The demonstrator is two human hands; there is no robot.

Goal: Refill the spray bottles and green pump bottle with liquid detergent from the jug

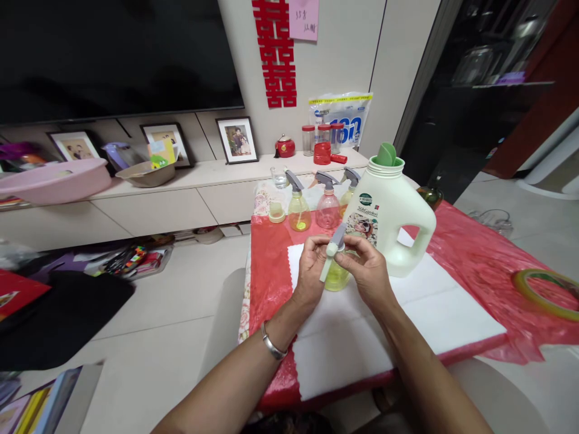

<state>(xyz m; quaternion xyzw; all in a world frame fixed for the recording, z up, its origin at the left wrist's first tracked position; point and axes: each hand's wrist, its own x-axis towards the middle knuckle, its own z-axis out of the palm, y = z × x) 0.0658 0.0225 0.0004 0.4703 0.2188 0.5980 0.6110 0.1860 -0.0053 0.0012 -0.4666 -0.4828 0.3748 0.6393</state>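
Both my hands hold a small yellow-green spray bottle (337,276) above a white mat (407,319). My left hand (312,270) pinches the bottle's neck by the grey trigger head. On the other side, my right hand (367,270) wraps round the bottle's top. Just behind them stands a large white detergent jug (393,214) with an open green spout. Further back stand three more spray bottles: a yellow one (298,211), a pink one (329,208) and another (350,184) partly hidden by the jug.
A red plastic sheet (271,265) covers the table. A roll of tape (545,292) lies at its right end. A small cap (277,212) and a glass (279,176) sit at the back. A low cabinet (149,208) with frames and basins runs along the wall. Clutter covers the floor at left.
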